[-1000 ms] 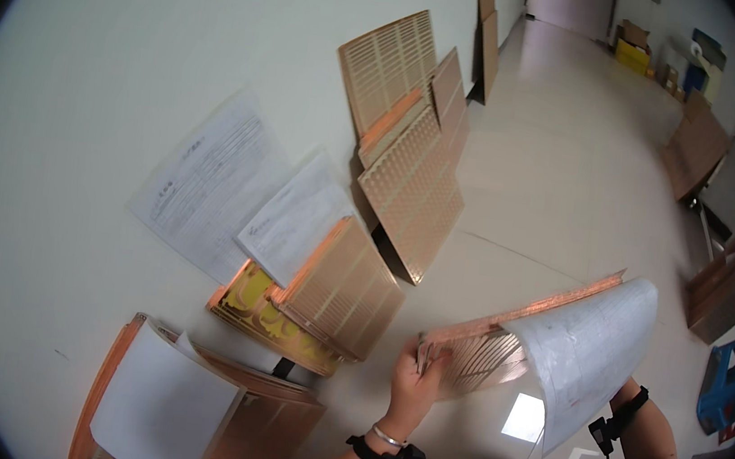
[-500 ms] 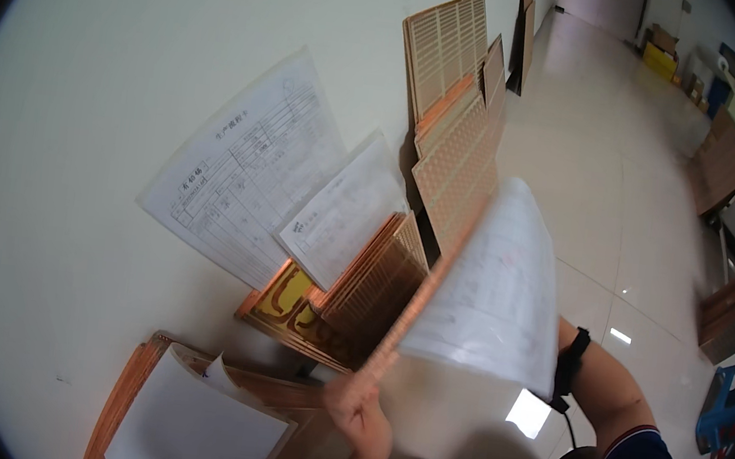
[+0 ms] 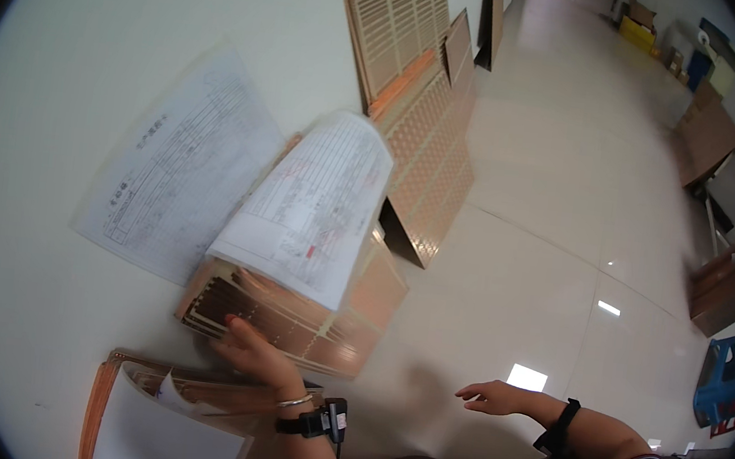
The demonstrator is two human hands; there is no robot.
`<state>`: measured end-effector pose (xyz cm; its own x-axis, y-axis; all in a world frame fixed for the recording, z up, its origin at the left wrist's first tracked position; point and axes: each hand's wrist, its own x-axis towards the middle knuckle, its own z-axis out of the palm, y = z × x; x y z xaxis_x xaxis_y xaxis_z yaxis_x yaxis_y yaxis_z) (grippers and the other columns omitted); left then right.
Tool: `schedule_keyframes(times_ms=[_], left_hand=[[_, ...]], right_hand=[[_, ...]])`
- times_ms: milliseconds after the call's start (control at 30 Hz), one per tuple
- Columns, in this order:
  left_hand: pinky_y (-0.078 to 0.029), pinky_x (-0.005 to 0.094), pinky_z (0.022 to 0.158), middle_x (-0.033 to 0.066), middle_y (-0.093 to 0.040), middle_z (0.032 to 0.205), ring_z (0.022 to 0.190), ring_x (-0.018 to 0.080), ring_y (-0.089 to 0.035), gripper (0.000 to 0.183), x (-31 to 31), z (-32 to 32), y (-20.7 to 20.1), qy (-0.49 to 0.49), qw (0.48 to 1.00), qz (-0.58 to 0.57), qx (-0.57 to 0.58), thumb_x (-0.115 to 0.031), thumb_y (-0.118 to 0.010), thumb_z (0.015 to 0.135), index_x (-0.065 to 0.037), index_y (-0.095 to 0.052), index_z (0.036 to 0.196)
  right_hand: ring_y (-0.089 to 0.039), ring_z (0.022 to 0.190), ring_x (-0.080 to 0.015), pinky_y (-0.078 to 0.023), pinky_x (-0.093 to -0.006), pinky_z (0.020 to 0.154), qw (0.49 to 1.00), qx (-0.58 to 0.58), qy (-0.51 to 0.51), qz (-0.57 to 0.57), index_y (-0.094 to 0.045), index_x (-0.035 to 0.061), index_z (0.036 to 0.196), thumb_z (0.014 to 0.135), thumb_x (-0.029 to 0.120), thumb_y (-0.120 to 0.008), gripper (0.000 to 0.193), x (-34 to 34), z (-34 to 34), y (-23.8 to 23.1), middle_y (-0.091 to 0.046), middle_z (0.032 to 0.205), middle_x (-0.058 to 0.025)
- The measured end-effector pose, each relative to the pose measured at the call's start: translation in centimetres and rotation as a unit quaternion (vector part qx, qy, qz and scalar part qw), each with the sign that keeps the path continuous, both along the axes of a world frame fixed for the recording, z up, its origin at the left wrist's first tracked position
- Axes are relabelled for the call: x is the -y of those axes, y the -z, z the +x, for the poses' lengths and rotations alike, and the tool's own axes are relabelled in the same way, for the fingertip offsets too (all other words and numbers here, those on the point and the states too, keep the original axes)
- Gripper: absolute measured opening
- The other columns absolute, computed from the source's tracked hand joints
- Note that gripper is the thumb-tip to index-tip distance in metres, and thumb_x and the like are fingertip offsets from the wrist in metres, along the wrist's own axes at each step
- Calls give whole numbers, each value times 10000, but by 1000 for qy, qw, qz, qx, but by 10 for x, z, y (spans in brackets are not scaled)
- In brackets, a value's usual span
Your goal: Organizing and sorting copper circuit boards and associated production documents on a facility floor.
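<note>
My left hand (image 3: pixel 255 355) is at the lower edge of a stack of copper-coloured patterned panels (image 3: pixel 368 307) leaning against the wall. Its thumb lies over the front of the edge, and the other fingers are partly hidden below. A printed form in a clear sleeve (image 3: pixel 312 196) hangs over the upper part of this stack. Behind it, another printed sheet (image 3: pixel 190 155) rests against the wall. My right hand (image 3: pixel 493 398) hovers over the floor to the right, apart from the panels, its fingers stretched out and holding nothing.
More patterned panels (image 3: pixel 434 160) lean along the wall farther off. At the lower left stands another stack with a blank white sheet (image 3: pixel 172 434) on its front. Cardboard (image 3: pixel 708 141), a brown carton (image 3: pixel 728 284) and a blue plastic stool (image 3: pixel 731 380) stand along the right side.
The panel with the sleeved form has swung left and now lies against the leaning stack. My right hand has come out from behind it, empty. My left hand has moved left and up.
</note>
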<state>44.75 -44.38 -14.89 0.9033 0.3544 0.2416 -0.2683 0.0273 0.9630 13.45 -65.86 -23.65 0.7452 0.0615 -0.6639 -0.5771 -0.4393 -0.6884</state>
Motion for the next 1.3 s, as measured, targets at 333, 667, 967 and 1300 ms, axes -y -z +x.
schedule_keyframes(times_ms=[333,667,967,1300], left_hand=[[-446,301,910,187,-505,1175,1061,221,-529,430,4,-10,2,2,999,40,24,-250,-438,956,105,-323,1170],[-452,314,912,223,-492,1213,1058,264,-546,481,-2,-36,-15,1,1000,13,3,-285,-443,950,88,-329,1232],[-225,391,1062,207,-323,1373,1261,314,-317,603,16,-104,-9,36,973,230,8,-334,-499,916,34,-287,1344],[-414,333,915,126,-555,1190,1085,230,-534,355,-43,-213,-100,597,700,214,-327,-151,-494,910,-23,-458,1239]], right_hand=[[-590,1001,-245,-461,-341,871,990,1,121,-71,-547,120,1193,882,287,-523,354,23,-47,-5,-624,1085,-82],[-600,981,-244,-469,-340,856,988,18,141,-59,-555,112,1184,882,262,-534,337,25,-58,-11,-626,1083,-92],[-639,852,-222,-511,-320,766,974,48,223,-7,-586,63,1119,878,181,-549,271,25,-74,20,-647,995,-129],[-641,712,-208,-515,-318,675,984,-18,172,-42,-601,-9,1031,843,95,-525,228,12,-147,-65,-653,846,-150]])
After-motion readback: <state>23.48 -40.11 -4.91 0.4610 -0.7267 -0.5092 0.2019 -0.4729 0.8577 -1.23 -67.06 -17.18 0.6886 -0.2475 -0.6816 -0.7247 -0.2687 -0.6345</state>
